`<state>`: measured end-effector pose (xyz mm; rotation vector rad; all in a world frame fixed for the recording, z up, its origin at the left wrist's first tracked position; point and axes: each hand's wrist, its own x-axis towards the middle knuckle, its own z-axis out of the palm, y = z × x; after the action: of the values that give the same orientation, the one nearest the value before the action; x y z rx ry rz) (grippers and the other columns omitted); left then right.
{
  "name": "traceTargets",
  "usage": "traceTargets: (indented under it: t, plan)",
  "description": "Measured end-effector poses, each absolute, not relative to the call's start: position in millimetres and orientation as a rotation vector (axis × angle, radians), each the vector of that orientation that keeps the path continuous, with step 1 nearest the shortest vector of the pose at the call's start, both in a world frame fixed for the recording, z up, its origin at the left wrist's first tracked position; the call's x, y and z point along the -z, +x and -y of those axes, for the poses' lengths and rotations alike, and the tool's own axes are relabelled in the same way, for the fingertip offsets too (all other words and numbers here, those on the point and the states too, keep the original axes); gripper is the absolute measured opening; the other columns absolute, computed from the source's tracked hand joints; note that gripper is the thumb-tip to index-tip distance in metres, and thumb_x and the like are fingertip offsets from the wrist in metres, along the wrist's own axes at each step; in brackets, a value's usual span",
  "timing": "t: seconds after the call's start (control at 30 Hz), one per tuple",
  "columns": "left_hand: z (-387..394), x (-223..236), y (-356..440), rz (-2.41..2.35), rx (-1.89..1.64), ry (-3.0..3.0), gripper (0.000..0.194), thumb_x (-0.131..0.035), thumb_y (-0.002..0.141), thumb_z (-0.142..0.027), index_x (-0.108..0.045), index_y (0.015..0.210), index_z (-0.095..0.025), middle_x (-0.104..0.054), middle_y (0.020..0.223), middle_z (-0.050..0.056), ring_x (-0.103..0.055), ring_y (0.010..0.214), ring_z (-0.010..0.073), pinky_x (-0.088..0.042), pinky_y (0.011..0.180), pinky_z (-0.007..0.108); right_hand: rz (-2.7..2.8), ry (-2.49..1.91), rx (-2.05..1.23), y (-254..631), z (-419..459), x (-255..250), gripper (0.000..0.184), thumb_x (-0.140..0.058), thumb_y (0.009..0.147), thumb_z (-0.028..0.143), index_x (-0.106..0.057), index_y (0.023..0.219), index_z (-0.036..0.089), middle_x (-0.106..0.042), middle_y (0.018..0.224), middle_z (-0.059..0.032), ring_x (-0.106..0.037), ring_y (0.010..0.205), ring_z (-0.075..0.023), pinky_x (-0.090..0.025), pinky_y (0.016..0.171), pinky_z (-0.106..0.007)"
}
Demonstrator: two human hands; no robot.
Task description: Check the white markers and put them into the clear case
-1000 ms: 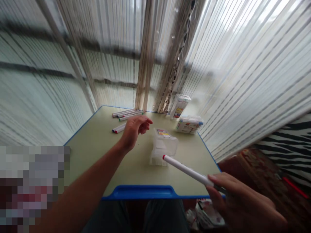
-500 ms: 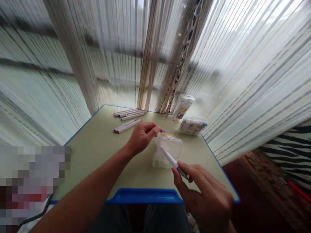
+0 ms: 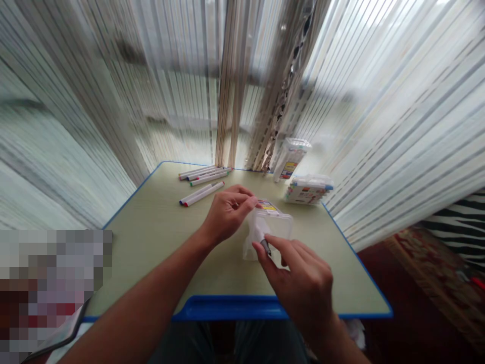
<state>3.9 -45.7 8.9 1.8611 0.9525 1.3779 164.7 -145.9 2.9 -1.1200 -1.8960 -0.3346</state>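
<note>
A clear plastic marker case (image 3: 282,226) with a yellow-and-red label lies on the table in front of me. My left hand (image 3: 235,208) is closed on the far left edge of this case. Between the thumb and fingers of my right hand (image 3: 297,265) is a marker (image 3: 265,246) with a grey end. Its white barrel reaches into the case's open near side. Farther back on the left lie several loose white markers (image 3: 206,175) with coloured ends, and two more markers (image 3: 201,194) side by side in front of them.
At the back right, a tall clear case (image 3: 291,161) stands upright beside a wider case full of markers (image 3: 308,191). A blue tray (image 3: 231,307) runs along the near edge of the pale table (image 3: 151,237). String curtains (image 3: 182,101) hang behind.
My right hand has moved forward and left, sliding the marker's barrel into the case. My left hand stays on the case. The view has shifted slightly.
</note>
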Motion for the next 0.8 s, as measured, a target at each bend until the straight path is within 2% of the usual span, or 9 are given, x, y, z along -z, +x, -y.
traceTargets:
  t: [0.27,0.8]
  plan:
    - [45.9,-5.9,6.4,-0.96,-1.376,1.846,0.031,-0.059,0.092,-0.031,-0.083,0.08,-0.015,-0.073,0.082,0.008,-0.067,0.077,0.0177,-0.049,0.071,0.027,1.902,-1.165,0.35,159.3,139.5,4.3,0.016,-0.073,0.091,0.026,-0.076,0.093,0.011,-0.078,0.078,-0.0057,-0.072,0.063,-0.0196,-0.045,0.064,-0.032]
    - [44.4,-4.7,5.0,-0.952,-1.385,1.891,0.028,-0.06,0.092,-0.026,-0.082,0.08,-0.015,-0.074,0.081,0.006,-0.067,0.078,0.0164,-0.049,0.072,0.026,2.024,-1.311,0.357,156.0,142.4,-3.6,0.023,-0.067,0.094,0.029,-0.075,0.105,0.011,-0.079,0.083,-0.0047,-0.071,0.067,-0.0214,-0.042,0.064,-0.035]
